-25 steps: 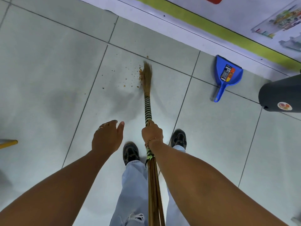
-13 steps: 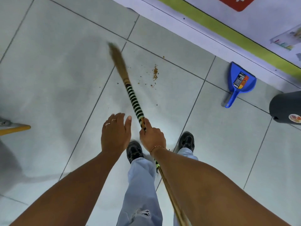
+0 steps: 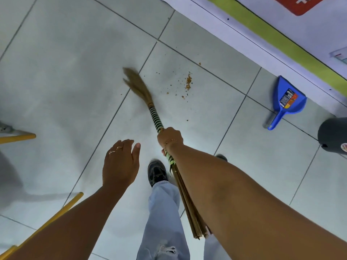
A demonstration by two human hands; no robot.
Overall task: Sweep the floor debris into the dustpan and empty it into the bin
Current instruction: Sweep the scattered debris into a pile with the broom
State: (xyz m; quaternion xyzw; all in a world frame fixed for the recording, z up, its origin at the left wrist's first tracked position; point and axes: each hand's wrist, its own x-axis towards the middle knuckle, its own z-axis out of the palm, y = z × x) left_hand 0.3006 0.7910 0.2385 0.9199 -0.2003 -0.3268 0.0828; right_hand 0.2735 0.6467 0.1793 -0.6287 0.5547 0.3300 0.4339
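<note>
My right hand (image 3: 170,136) grips a stick broom (image 3: 155,119) by its green-and-black wrapped handle. The brown bristle head is blurred and points up-left, left of the debris. Brown crumbs (image 3: 188,83) lie scattered on the grey floor tile, densest in a small pile. A blue dustpan (image 3: 287,99) with a label lies flat on the floor at the right, near the wall base. A dark bin (image 3: 333,136) shows partly at the right edge. My left hand (image 3: 121,163) hovers open, palm down, holding nothing.
My feet in dark shoes (image 3: 156,172) and light jeans stand below the hands. Yellow poles (image 3: 17,137) (image 3: 62,209) reach in from the left. A white wall base with a green stripe (image 3: 281,44) runs along the upper right.
The broom head swung from the crumbs out to the left and is now coming back toward them. The view shifted, so dustpan and bin sit lower right.
</note>
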